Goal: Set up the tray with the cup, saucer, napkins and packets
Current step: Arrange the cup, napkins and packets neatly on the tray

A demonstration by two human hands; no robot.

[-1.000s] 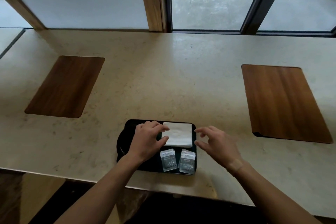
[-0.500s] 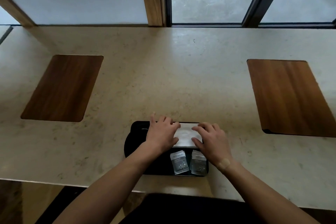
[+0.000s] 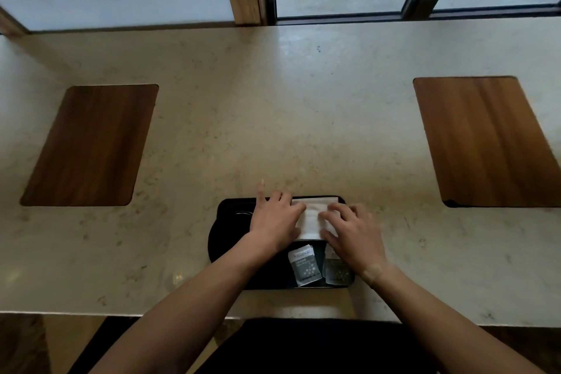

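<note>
Both hands pressed flat on the napkins in the tray.

The left hand (image 3: 274, 220) and right hand (image 3: 352, 234) lie palm down, fingers spread, gripping nothing, on either side of the white napkins (image 3: 312, 218). Just below them two packets (image 3: 304, 264) lie side by side, the right one partly under the right wrist. All sit in the black tray (image 3: 224, 240) on the table (image 3: 273, 118); wooden mats (image 3: 88, 143) lie well apart to each side.

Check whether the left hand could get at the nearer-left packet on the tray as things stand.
Probably yes. The left hand rests flat on the napkin, just beyond that packet, which lies uncovered on the tray. Nothing sits between them; the right hand overlaps only the other packet.
</note>
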